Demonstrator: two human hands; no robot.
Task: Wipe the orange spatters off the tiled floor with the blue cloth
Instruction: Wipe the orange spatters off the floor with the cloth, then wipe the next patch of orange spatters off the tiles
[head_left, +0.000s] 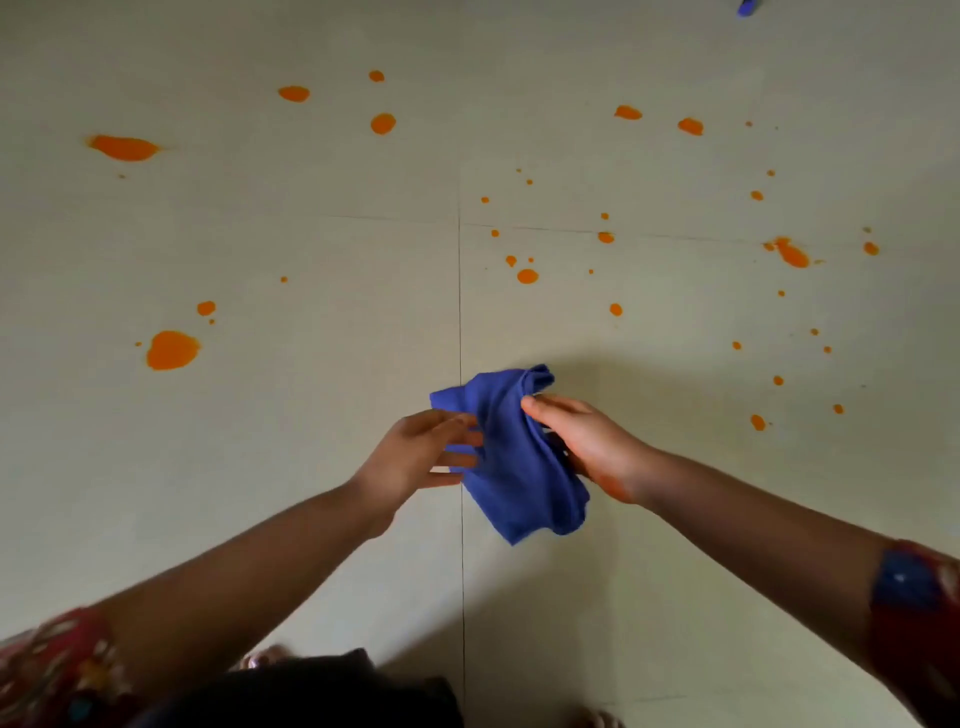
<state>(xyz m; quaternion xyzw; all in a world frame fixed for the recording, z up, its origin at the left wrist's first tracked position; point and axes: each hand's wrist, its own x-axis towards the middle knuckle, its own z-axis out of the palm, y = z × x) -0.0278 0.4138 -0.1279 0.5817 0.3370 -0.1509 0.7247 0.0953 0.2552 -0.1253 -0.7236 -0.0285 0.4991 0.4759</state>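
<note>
A crumpled blue cloth (511, 457) hangs in the air between my hands, above the pale tiled floor (311, 249). My right hand (582, 441) grips its right side, thumb on top of the fabric. My left hand (421, 452) touches the cloth's left edge with its fingers stretched out. Orange spatters lie all over the floor ahead: a big blob (171, 349) at the left, a long one (123, 147) at the far left, a round one (527, 276) in the middle, a smeared one (789, 251) at the right, and several small dots.
Dark grout lines (460, 312) cross the floor in front of me. A small blue object (746, 7) lies at the top edge on the right. My dark lap (322, 691) and patterned sleeves fill the bottom of the view. An orange stain marks my right wrist (615, 483).
</note>
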